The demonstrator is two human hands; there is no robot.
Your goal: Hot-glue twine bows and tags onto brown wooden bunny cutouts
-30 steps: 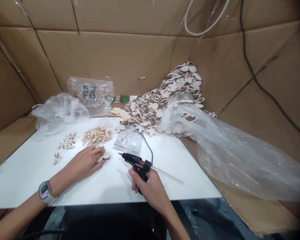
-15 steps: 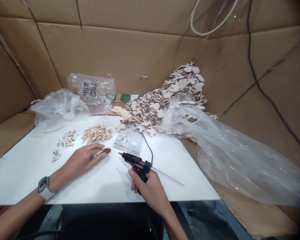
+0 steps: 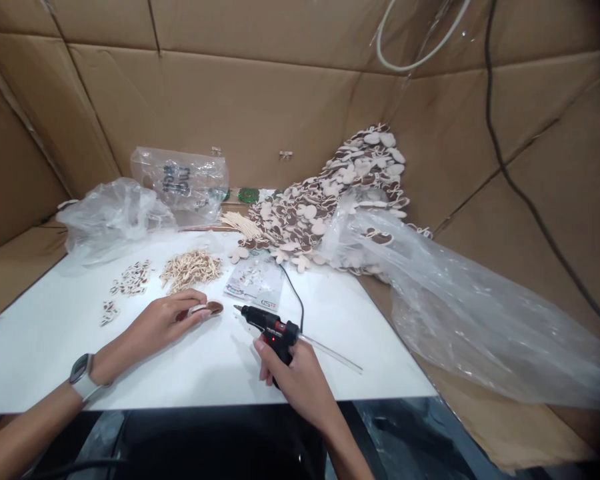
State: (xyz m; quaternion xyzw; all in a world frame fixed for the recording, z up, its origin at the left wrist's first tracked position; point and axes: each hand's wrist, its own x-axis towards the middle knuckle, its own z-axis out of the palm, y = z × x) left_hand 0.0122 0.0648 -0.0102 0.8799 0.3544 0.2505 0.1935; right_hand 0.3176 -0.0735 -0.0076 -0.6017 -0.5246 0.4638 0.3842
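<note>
The left hand [image 3: 174,316] pinches a brown-and-white cutout [image 3: 215,309] over the white surface [image 3: 180,373], beside a heap of cream cord pieces [image 3: 193,268]. The right hand [image 3: 300,377] is wrapped around a black glue gun [image 3: 260,319], nozzle toward the cutout.

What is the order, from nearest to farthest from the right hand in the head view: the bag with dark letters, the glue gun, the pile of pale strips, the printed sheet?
1. Glue gun: in the right hand.
2. Printed sheet: ahead, slightly left.
3. Pile of pale strips: farther left.
4. Bag with dark letters: back left.
</note>
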